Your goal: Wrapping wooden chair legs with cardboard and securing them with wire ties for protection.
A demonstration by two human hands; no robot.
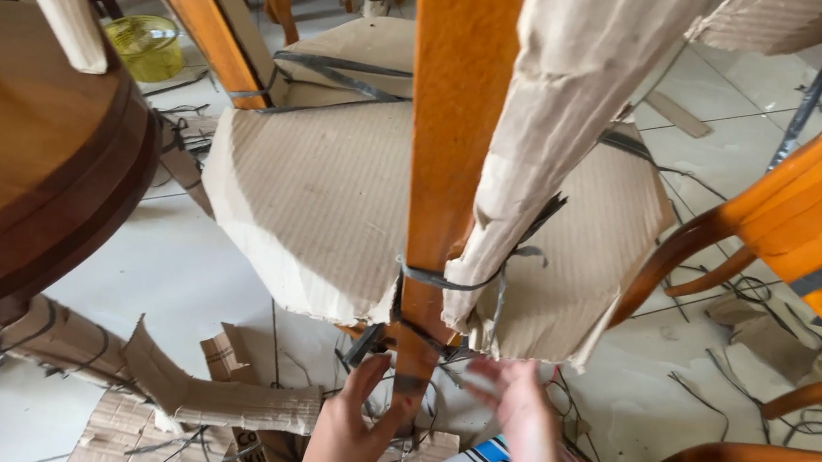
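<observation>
**Hands at the foot of a wrapped chair leg**

A person's left hand (351,431) closes its fingers around the lower end of an orange wooden leg (448,164), just below the black strap (446,281) binding it. The right hand (526,418), blurred, is spread open beside the torn cardboard wrapping (564,105). Cardboard scraps (204,397) and loose straps litter the pale tiled floor (176,269).
</observation>
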